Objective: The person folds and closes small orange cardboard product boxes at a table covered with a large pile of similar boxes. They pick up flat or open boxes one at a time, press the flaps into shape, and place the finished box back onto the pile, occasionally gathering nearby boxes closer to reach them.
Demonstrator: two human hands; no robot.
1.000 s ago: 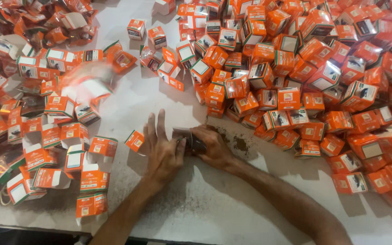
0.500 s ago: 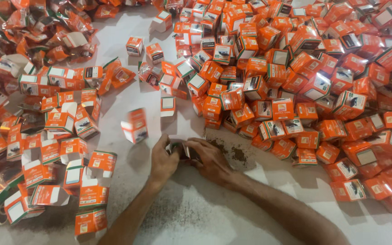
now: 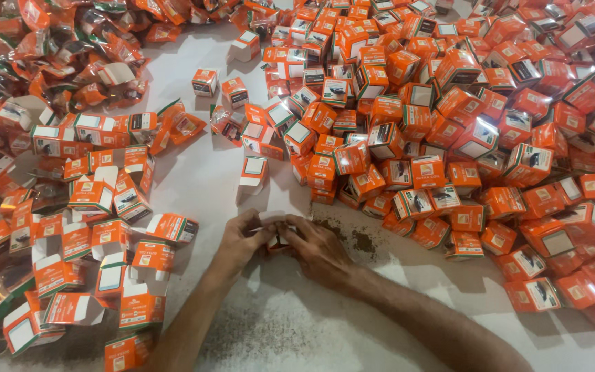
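My left hand (image 3: 241, 239) and right hand (image 3: 317, 246) pinched one small box (image 3: 275, 238) together on the white table (image 3: 297, 324). Beside it: dark spilled grains (image 3: 352, 238); open box (image 3: 251, 176); orange heaps (image 3: 463, 124). Risk: a crushed flap might spill more.

A big heap of small orange cardboard boxes (image 3: 463, 103) covers the white tabletop (image 3: 297, 324) at right. Opened orange boxes with white flaps (image 3: 98, 227) lie scattered left, beside dark loose powder (image 3: 352, 238).
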